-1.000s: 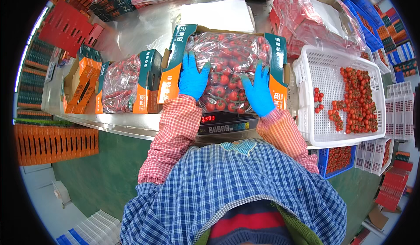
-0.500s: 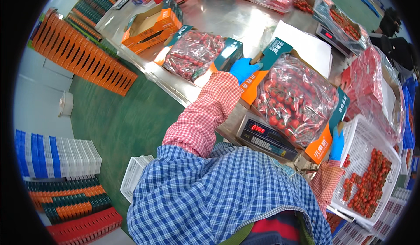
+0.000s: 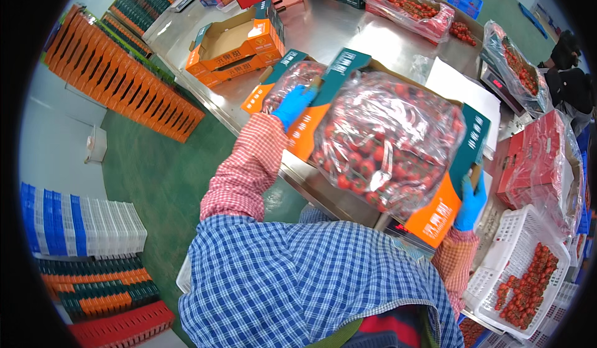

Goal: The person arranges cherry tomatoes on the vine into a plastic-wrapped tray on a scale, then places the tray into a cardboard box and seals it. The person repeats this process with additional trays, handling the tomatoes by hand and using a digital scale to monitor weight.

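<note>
Box [image 3: 434,212]: btwn both hands, overlaps table [image 3: 333,34] front edge in view; bagged tomatoes [image 3: 385,139] inside.
L hand [image 3: 293,106]: grasping box's L end.
R hand [image 3: 471,204]: grasping R end.
Long axis: hand to hand, slants upper L to lower R.
Nearer hand: neither, one per end.
Scale [image 3: 398,228]: mostly hidden, nr box's front R corner.
2nd box [image 3: 254,101]: just past L hand; contact w/ 1st, can't tell.

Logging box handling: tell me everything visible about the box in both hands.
The box is open-topped, green and orange with white print, and looks like cardboard. Crinkled, shiny clear film covers the red tomatoes inside. It lies slantwise in view, right end lower in the picture. The left hand grips its left end, the right hand its right. It hides most of the scale; contact there can't be told.
</note>
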`<action>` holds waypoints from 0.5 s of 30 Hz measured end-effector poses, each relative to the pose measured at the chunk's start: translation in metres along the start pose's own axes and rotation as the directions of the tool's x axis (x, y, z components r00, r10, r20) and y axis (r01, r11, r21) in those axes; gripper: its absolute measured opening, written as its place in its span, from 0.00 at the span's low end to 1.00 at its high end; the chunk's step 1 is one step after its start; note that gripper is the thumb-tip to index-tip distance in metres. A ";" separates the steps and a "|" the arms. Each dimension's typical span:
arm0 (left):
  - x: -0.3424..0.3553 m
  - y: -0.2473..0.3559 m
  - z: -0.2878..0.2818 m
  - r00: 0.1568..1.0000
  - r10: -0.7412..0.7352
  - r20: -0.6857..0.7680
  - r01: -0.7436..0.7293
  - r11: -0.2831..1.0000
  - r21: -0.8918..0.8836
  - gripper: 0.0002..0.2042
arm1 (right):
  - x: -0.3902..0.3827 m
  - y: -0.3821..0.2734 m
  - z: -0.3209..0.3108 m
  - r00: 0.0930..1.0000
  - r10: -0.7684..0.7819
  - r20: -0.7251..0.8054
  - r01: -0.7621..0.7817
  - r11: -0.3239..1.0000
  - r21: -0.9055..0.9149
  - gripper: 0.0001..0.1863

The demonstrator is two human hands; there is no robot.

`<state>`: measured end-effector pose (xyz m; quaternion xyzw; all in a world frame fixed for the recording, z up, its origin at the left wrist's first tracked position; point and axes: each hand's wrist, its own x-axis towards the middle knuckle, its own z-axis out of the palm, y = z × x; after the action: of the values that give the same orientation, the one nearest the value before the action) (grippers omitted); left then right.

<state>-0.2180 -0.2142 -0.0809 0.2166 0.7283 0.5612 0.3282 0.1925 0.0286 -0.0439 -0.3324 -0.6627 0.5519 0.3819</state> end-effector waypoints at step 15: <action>0.115 -0.037 -0.216 0.926 -0.367 0.083 0.373 0.925 -0.068 0.33 | 0.004 0.022 0.280 0.989 0.104 -0.104 -0.115 0.988 -0.105 0.29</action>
<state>-0.4507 -0.2916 -0.1099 0.0808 0.7204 0.5110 0.4619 -0.0529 -0.0980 -0.0932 -0.4157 -0.6534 0.5173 0.3642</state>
